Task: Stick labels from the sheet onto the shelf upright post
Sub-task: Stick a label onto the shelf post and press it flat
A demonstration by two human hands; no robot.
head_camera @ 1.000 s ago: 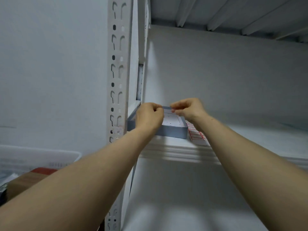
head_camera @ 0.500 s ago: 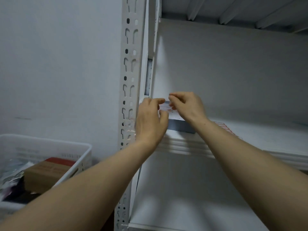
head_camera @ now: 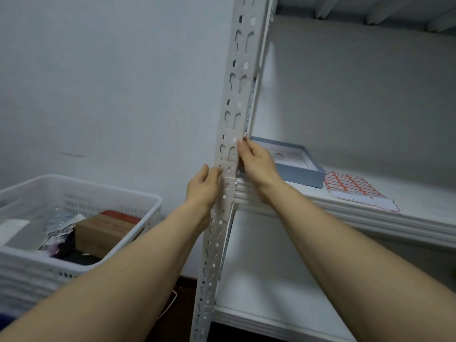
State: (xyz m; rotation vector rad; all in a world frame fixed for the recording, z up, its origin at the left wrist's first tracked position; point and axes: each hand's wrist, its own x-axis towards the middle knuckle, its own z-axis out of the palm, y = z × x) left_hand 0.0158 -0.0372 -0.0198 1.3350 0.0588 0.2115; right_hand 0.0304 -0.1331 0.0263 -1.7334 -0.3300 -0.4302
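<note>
Both left hand (head_camera: 203, 186) and right hand (head_camera: 256, 161) press flat fingers to the white slotted metal post (head_camera: 237, 95) mid-frame, seemingly smoothing a label; next, peel another.

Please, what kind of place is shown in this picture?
Probably a storeroom: a slotted metal shelf post, a plain white shelf holding a label sheet and a blue box, and a white plastic crate of packaged goods on the left.

Bare forearms (head_camera: 153, 245), bare left grip (head_camera: 202, 187), right grip (head_camera: 259, 164)
</note>
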